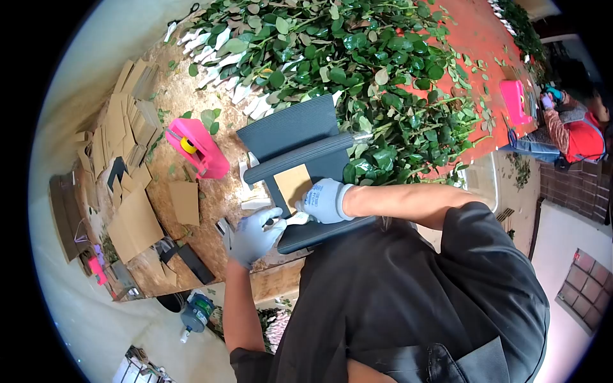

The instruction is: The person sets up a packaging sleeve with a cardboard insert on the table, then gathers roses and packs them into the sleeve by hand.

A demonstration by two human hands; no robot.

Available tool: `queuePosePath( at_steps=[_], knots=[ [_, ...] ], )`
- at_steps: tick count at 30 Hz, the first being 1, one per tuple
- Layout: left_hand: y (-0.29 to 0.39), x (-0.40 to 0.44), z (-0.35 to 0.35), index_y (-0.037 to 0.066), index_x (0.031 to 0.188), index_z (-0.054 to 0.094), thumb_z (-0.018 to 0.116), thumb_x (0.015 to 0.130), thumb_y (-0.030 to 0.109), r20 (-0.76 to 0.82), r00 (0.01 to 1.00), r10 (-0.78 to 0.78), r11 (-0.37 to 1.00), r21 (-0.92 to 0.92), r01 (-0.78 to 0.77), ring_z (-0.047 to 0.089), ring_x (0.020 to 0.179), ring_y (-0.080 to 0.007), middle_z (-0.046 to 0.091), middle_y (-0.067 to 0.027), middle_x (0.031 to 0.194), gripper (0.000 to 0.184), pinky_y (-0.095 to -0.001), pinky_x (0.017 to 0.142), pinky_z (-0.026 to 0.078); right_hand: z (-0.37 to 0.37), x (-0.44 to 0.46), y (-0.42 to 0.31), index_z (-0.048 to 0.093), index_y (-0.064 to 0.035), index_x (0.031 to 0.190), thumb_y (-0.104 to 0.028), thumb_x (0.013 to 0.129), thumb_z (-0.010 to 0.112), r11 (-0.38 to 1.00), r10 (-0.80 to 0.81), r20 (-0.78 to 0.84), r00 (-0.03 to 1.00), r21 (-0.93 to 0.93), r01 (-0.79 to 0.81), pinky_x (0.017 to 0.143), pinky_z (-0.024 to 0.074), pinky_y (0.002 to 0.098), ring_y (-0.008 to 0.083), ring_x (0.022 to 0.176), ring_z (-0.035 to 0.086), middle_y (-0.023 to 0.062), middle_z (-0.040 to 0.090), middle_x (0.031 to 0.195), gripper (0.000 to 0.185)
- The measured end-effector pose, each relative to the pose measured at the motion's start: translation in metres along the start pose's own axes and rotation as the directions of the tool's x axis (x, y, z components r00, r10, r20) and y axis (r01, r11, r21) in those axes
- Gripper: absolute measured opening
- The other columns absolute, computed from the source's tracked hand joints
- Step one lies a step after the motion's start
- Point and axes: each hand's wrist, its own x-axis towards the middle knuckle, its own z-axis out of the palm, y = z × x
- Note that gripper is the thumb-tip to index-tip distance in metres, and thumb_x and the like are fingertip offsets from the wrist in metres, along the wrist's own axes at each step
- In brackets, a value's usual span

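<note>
A dark ribbed wrapping stand [290, 131] lies in front of me, with a flat piece of brown cardboard [294, 186] on its lower part. My right hand [324, 200], in a grey-white glove, is closed at the right edge of the cardboard; its fingertips are partly hidden. Between my hands lies a white-sleeved flower head [297, 218]. My left hand [255, 237], gloved too, has its fingers curled at the left end of this white piece, thumb and forefinger close together. Left of the stand is a pink tape dispenser [207, 153] with a yellow core.
Leafy rose stems [383, 57] with white-sleeved heads are piled behind and right of the stand. Cardboard sheets [134, 220] are stacked at the left. A blue water jug [196, 313] is below the table edge. Far right, a person in a red vest [584, 137] works near another pink dispenser [514, 102].
</note>
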Motion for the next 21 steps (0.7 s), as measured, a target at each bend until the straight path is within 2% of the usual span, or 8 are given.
queuePosePath(
  at_steps=[3, 5, 6, 13, 17, 19, 20, 21],
  knots=[
    [-0.003, 0.014, 0.007, 0.001, 0.112, 0.074, 0.071, 0.09, 0.024, 0.051, 0.998, -0.022, 0.988, 0.154, 0.014, 0.073, 0.096, -0.025, 0.074, -0.0147, 0.103, 0.031, -0.0353, 0.087, 0.055, -0.001, 0.001, 0.002, 0.066, -0.0033, 0.114, -0.014, 0.092, 0.054, 1.0, -0.006, 0.051, 0.999, 0.017, 0.005, 0.078, 0.056, 0.0473, 0.037, 0.094, 0.071, 0.0179, 0.073, 0.101, 0.027],
    [-0.007, 0.023, 0.011, 0.003, 0.105, 0.075, 0.074, 0.086, 0.027, 0.108, 0.994, 0.016, 0.916, 0.397, -0.058, 0.07, 0.091, -0.0316, 0.072, -0.0161, 0.099, 0.031, -0.0408, 0.084, 0.054, 0.001, -0.001, 0.005, 0.063, -0.0026, 0.119, -0.014, 0.092, 0.054, 1.0, -0.017, 0.06, 0.998, 0.022, 0.016, 0.079, 0.0559, 0.0472, 0.0369, 0.095, 0.071, 0.0181, 0.072, 0.103, 0.031],
    [-0.01, 0.024, 0.016, 0.005, 0.091, 0.073, 0.073, 0.084, 0.027, 0.097, 0.992, 0.079, 0.937, 0.332, -0.107, 0.066, 0.085, -0.0355, 0.067, -0.0173, 0.089, 0.024, -0.045, 0.079, 0.052, 0.003, -0.001, 0.006, 0.061, -0.0017, 0.123, -0.014, 0.093, 0.053, 1.0, -0.021, 0.059, 0.998, 0.009, 0.02, 0.079, 0.0558, 0.0467, 0.0368, 0.096, 0.071, 0.0184, 0.072, 0.105, 0.034],
    [-0.02, 0.015, 0.009, 0.004, 0.087, 0.064, 0.062, 0.09, 0.021, 0.128, 0.961, 0.246, 0.818, 0.504, -0.277, 0.063, 0.088, -0.037, 0.062, -0.0164, 0.093, 0.018, -0.047, 0.078, 0.05, 0.003, 0.002, 0.004, 0.053, 0.0003, 0.134, -0.01, 0.099, 0.044, 1.0, -0.006, 0.121, 0.993, -0.025, 0.009, 0.081, 0.0559, 0.0455, 0.0371, 0.097, 0.071, 0.0191, 0.071, 0.108, 0.038],
    [-0.041, -0.003, -0.023, 0.01, 0.092, 0.067, 0.063, 0.09, 0.025, 0.139, 0.964, 0.226, 0.689, 0.677, -0.259, 0.064, 0.096, -0.0333, 0.066, -0.0129, 0.097, 0.016, -0.0454, 0.089, 0.048, 0.008, 0.005, 0.005, 0.053, -0.0004, 0.135, -0.013, 0.1, 0.043, 1.0, -0.01, 0.111, 0.994, -0.022, 0.013, 0.081, 0.0559, 0.0458, 0.0371, 0.096, 0.071, 0.019, 0.071, 0.106, 0.038],
    [-0.049, -0.013, -0.055, 0.009, 0.098, 0.067, 0.064, 0.089, 0.026, 0.054, 0.961, -0.27, 0.602, 0.789, 0.125, 0.065, 0.097, -0.0335, 0.067, -0.0133, 0.101, 0.02, -0.0464, 0.089, 0.048, 0.006, 0.004, 0.005, 0.054, -0.0013, 0.133, -0.015, 0.102, 0.044, 1.0, 0.01, 0.12, 0.993, -0.014, -0.008, 0.081, 0.0558, 0.0458, 0.037, 0.096, 0.071, 0.0191, 0.072, 0.104, 0.036],
    [-0.045, -0.02, -0.057, 0.009, 0.098, 0.067, 0.064, 0.089, 0.026, 0.052, 0.962, -0.267, 0.601, 0.789, 0.124, 0.065, 0.097, -0.0335, 0.067, -0.0133, 0.101, 0.02, -0.0464, 0.089, 0.048, 0.004, 0.003, 0.004, 0.054, -0.0013, 0.133, -0.015, 0.102, 0.044, 1.0, 0.01, 0.118, 0.993, -0.017, -0.008, 0.081, 0.0558, 0.0458, 0.037, 0.096, 0.071, 0.0191, 0.072, 0.104, 0.036],
    [-0.04, -0.032, -0.058, 0.008, 0.104, 0.067, 0.066, 0.088, 0.027, -0.038, 0.993, -0.109, 0.64, 0.762, 0.1, 0.065, 0.097, -0.034, 0.067, -0.0141, 0.104, 0.025, -0.0468, 0.087, 0.049, 0.0, 0.001, 0.001, 0.056, -0.0019, 0.13, -0.016, 0.102, 0.044, 1.0, 0.006, 0.117, 0.993, -0.027, -0.002, 0.08, 0.0558, 0.0458, 0.0372, 0.096, 0.071, 0.0191, 0.072, 0.104, 0.034]
  ],
)
